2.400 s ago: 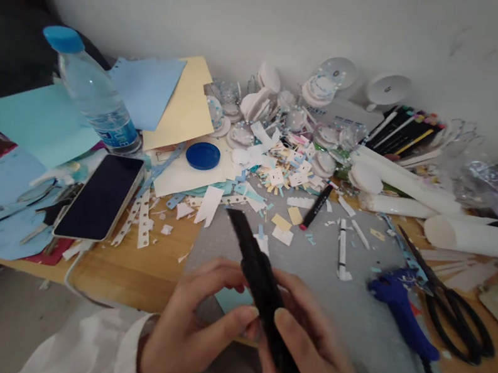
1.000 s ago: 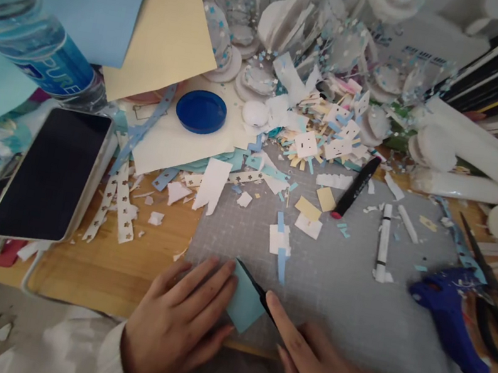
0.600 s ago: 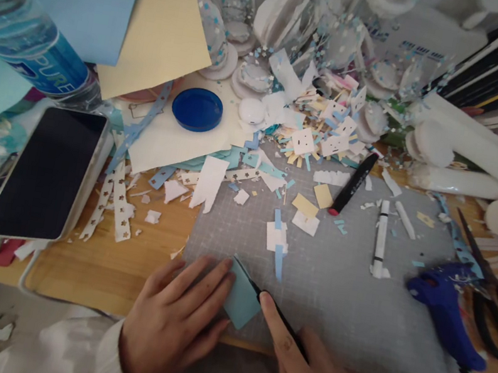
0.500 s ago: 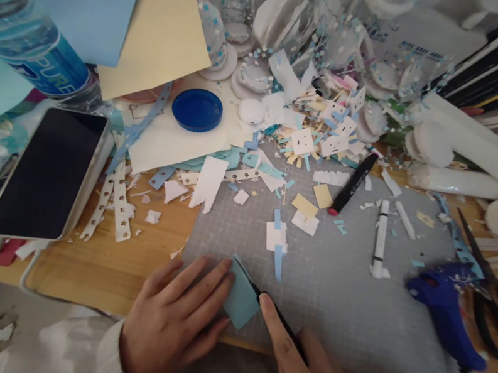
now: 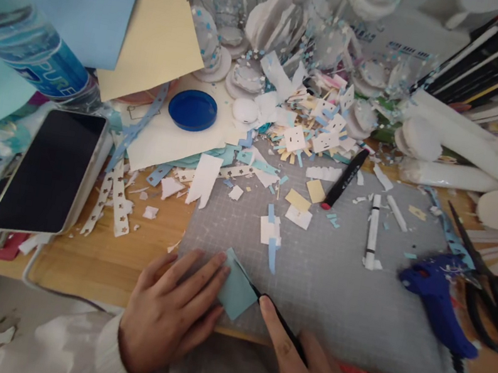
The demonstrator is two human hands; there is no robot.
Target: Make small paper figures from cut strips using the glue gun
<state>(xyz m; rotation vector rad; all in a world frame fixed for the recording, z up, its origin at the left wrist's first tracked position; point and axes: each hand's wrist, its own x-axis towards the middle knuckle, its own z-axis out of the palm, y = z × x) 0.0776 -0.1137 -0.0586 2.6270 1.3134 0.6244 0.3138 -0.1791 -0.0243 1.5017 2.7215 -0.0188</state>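
My left hand (image 5: 173, 311) lies with its fingers stretched out, pressing a small piece of teal paper (image 5: 235, 292) against the grey cutting mat (image 5: 330, 296). In my right hand (image 5: 296, 360) is a slim black craft knife (image 5: 283, 327), my index finger laid along its top. Its tip touches the paper near the upper right edge, where a thin cut line runs. Just beyond the paper lies a white paper square (image 5: 269, 230) with a blue strip (image 5: 272, 255) across it.
A blue glue gun (image 5: 442, 301) and black scissors (image 5: 490, 310) lie at the right. On the mat are a black marker (image 5: 345, 180) and a white marker (image 5: 373, 229). A phone (image 5: 48, 172) and a water bottle (image 5: 30, 35) stand left. Paper scraps (image 5: 305, 135) pile up behind.
The view has shifted slightly. The knife tip sits a little further along the paper's edge towards me, and the cut line shows more clearly. My left hand stays on the paper.
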